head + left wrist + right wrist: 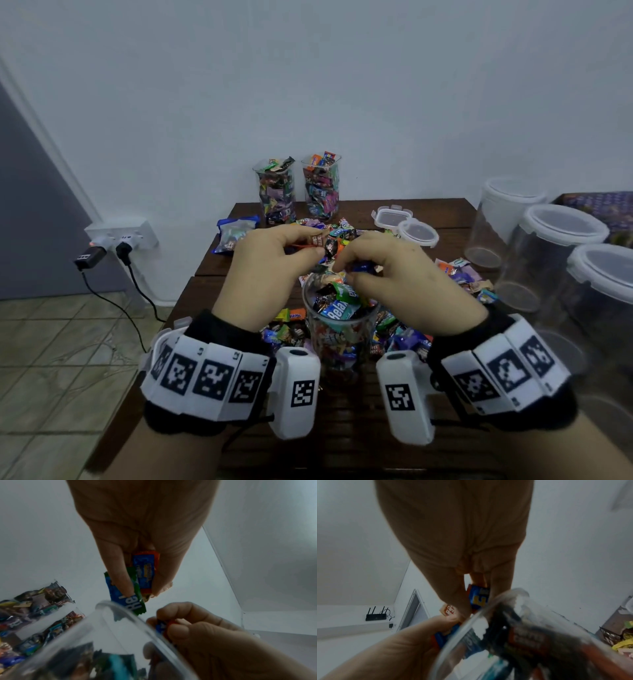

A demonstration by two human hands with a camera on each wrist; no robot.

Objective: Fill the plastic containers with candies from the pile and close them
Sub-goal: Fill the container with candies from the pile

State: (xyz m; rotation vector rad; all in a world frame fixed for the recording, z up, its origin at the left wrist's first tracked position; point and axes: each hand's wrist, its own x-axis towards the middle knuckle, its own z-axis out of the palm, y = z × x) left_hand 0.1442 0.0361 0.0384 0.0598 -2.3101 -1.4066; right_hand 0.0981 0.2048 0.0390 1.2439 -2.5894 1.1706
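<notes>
A clear plastic container [306, 308], packed with wrapped candies up to its rim, stands on the wooden table [428, 212] between my wrists. My left hand [315, 245] hovers just behind the rim and pinches several candies. The left wrist view shows a blue-and-orange candy [145, 572] and a green-and-blue one [135, 601] in it. My right hand [346, 270] is over the container's mouth and pinches a blue candy [479, 596] between thumb and fingers. The candy pile [462, 274] spreads around and behind the container.
Two filled, lidless containers [276, 192] [322, 188] stand at the table's back by the wall. Two loose lids [392, 216] [418, 233] lie right of them. Three large empty containers [555, 253] line the right edge. A candy bag [236, 233] lies back left.
</notes>
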